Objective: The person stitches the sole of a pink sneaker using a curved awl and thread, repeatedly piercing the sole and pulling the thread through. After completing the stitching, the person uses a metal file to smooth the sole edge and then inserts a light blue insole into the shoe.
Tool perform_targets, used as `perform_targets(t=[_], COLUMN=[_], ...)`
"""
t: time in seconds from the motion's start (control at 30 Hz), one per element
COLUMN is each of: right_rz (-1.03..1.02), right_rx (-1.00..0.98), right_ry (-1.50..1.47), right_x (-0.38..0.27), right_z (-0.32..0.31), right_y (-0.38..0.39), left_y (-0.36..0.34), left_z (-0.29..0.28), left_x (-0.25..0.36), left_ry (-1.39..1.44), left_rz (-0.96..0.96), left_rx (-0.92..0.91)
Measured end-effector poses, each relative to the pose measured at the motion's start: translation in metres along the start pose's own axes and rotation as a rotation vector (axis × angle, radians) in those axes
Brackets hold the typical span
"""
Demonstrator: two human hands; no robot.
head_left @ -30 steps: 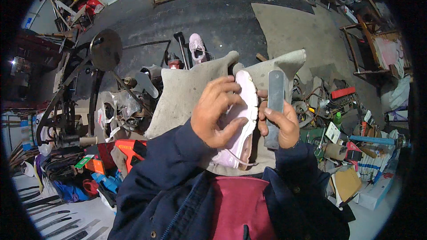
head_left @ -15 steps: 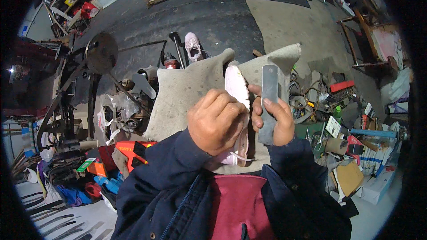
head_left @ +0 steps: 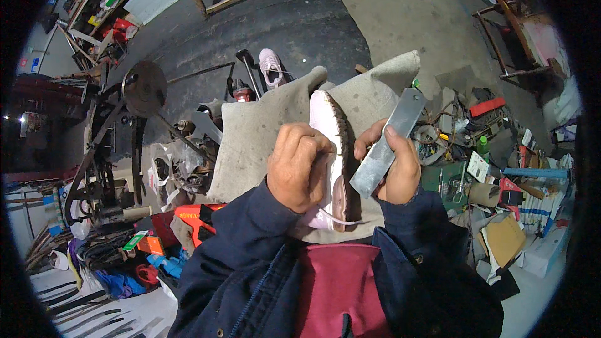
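A pink shoe (head_left: 321, 111) lies on its side across my lap, toe away from me, its sole edge toward the right. My left hand (head_left: 297, 166) is closed on the shoe's upper near the middle. In my right hand (head_left: 402, 164) is a flat grey metal blade (head_left: 400, 116) with a small hole at its far end. It slants from upper right to lower left, just right of the sole and apart from it. A thick beige cloth (head_left: 256, 134) covers my lap under the shoe. A lace hangs loose at the heel end.
Another pink shoe (head_left: 271, 66) stands on the dark floor ahead. An iron machine with a round disc (head_left: 144, 87) stands at the left. Tools and scraps lie at the right around a red object (head_left: 487, 107). A wooden stool (head_left: 231, 0) is farther off.
The blade has turned from nearly upright to slanted, its far end swinging right. My left hand has shifted slightly left and down, uncovering more of the sole edge.
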State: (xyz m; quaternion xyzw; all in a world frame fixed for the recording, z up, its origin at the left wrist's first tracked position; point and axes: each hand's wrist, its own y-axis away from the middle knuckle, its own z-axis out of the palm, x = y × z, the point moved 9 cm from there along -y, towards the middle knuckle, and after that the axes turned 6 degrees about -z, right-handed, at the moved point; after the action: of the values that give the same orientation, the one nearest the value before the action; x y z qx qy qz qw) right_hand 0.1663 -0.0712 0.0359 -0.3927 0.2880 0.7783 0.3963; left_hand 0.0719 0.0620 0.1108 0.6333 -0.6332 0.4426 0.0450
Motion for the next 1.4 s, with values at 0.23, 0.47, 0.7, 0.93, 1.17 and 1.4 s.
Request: perform_targets(t=[0.23, 0.47, 0.7, 0.93, 1.17, 1.4], right_rz=[-0.31, -0.53, -0.569, -0.612, -0.642, -0.654], right_rx=[-0.115, -0.184, -0.184, -0.196, -0.198, -0.226], right_ry=[0.11, 0.362, 0.43, 0.471, 0.491, 0.48], right_x=[-0.03, -0.04, -0.038, -0.039, -0.04, -0.039], right_z=[0.014, 0.027, 0.033, 0.037, 0.04, 0.041], right_y=[0.01, 0.013, 0.011, 0.009, 0.01, 0.01], left_y=[0.001, 0.002, 0.003, 0.003, 0.002, 0.004], left_z=[0.001, 0.0, 0.0, 0.0, -0.001, 0.002], left_x=[-0.004, -0.007, -0.009, -0.009, -0.008, -0.009], left_ry=[0.025, 0.054, 0.045, 0.041, 0.03, 0.04], left_rz=[-0.03, -0.048, -0.041, -0.054, -0.046, -0.058], left_rx=[0.002, 0.014, 0.022, 0.016, 0.025, 0.003])
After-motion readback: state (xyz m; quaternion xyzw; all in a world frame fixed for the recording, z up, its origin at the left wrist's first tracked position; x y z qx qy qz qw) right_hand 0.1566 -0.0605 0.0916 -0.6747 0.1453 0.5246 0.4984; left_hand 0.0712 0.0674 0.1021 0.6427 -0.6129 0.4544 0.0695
